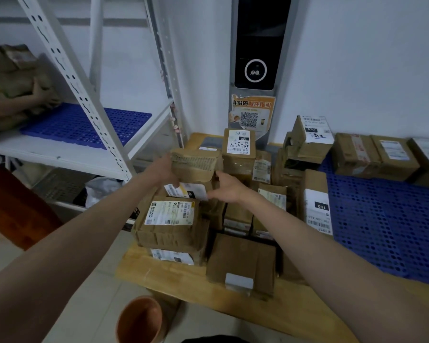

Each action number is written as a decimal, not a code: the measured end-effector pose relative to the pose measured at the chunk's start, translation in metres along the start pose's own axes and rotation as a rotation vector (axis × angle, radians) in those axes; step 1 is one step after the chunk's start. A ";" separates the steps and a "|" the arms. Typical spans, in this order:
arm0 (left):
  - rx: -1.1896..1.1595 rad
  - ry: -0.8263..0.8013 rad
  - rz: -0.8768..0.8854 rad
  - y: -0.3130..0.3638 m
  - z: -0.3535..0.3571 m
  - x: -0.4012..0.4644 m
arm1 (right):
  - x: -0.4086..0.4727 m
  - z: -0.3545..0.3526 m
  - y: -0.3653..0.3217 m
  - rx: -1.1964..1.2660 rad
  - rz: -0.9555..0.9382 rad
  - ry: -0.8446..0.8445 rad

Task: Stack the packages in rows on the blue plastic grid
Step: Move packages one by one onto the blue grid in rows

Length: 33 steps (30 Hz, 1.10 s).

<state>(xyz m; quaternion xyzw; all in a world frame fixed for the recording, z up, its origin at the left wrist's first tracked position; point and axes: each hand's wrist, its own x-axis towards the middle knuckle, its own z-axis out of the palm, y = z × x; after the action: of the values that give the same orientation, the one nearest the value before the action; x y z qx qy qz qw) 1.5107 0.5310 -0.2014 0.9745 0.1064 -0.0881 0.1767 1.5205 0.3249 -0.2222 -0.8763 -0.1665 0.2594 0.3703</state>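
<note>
Head view, the only one I have. At frame centre my left hand (pixel 162 170) grips the left end of a small brown corrugated cardboard package (pixel 196 164), fingers curled round its edge. My right hand (pixel 227 186) sits just below and right of it, fingers spread and relaxed, near its lower right corner; I cannot tell whether it touches. The package is raised above a pile of brown cardboard parcels with white labels (pixel 171 219), which rests on a pale wooden board (pixel 174 276) in the lower centre.

Its long axis runs roughly left to right across the frame, and the ribbed, torn-looking face is turned toward me.

The blue perforated plastic grid (pixel 382 219) lies at right, its back edge already lined with a row of brown taped boxes (pixel 377 157). A second blue grid (pixel 84 122) sits on the white metal shelf (pixel 67 147) at upper left, where another person's hand (pixel 41 92) presses on stacked parcels.

Judgement on the step: bring the right hand under the package for two-sided support before carrying it right, since the card looks crushed. Set it down square against the existing row, long side parallel to it, label up if there is one.
</note>
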 end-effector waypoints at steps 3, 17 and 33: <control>-0.031 0.045 -0.031 0.017 -0.010 -0.012 | -0.017 -0.017 -0.002 -0.001 -0.051 0.045; -0.072 0.292 0.199 0.172 -0.006 -0.104 | -0.192 -0.127 0.063 0.115 -0.230 0.332; -0.128 0.066 0.455 0.450 0.149 -0.145 | -0.364 -0.241 0.297 0.239 0.070 0.600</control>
<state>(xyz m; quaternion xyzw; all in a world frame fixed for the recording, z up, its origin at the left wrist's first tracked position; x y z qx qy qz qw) 1.4586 0.0398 -0.1622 0.9625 -0.1049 -0.0074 0.2501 1.3941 -0.1860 -0.1778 -0.8691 0.0121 0.0201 0.4941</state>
